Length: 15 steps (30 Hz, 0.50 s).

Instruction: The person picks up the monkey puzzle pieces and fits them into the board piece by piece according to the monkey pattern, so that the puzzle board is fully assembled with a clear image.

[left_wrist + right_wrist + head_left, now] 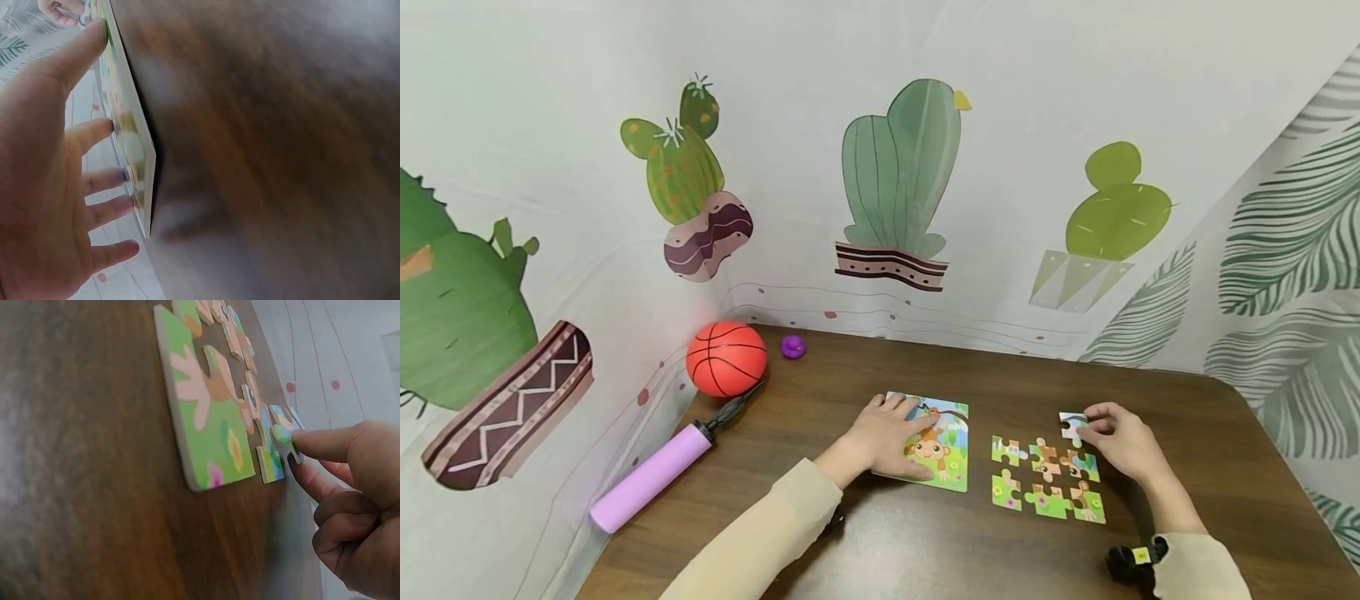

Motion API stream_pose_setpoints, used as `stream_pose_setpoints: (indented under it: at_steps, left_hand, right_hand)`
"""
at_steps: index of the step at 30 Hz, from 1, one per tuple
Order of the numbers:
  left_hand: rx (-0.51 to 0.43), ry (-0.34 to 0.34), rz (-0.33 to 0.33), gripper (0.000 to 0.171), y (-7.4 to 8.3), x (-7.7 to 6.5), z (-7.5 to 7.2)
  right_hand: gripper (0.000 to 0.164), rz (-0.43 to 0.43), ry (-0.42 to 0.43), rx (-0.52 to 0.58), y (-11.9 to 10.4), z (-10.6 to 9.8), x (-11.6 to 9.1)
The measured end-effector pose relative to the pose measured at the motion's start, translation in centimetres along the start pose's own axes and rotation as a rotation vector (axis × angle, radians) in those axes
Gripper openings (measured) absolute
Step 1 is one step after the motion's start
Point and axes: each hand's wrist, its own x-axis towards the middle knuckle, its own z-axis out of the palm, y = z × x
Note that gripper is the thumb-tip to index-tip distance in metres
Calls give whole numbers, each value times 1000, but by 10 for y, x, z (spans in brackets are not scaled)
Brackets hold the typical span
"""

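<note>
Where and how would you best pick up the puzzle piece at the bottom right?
I'd pinch that corner piece by its outer corner, coming from the right: two straight edges there face bare table, and its visible thickness should offer some grip.

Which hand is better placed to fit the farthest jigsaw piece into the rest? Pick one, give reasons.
Right hand, probably: it pinches that jigsaw piece, close to the other pieces. The left hand is farther off, resting on the monkey picture board.

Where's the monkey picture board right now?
In the head view, the monkey picture board lies on the table just right of centre, partly under the person's left hand, with the puzzle pieces to its right.
</note>
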Motion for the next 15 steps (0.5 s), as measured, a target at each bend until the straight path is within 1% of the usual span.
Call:
stream_pose_setpoints:
  at_steps: [3,8,15]
  left_hand:
    - [5,-2,-6,98,1,3,2]
    - [42,14,-8,98,3,5,1]
    - [66,18,-9,97,5,6,-1]
  right_hand:
    - [37,2,14,8,1,0,0]
    - [38,0,45,36,-2,0,-1]
    - [36,-4,94,66,-14,5,0]
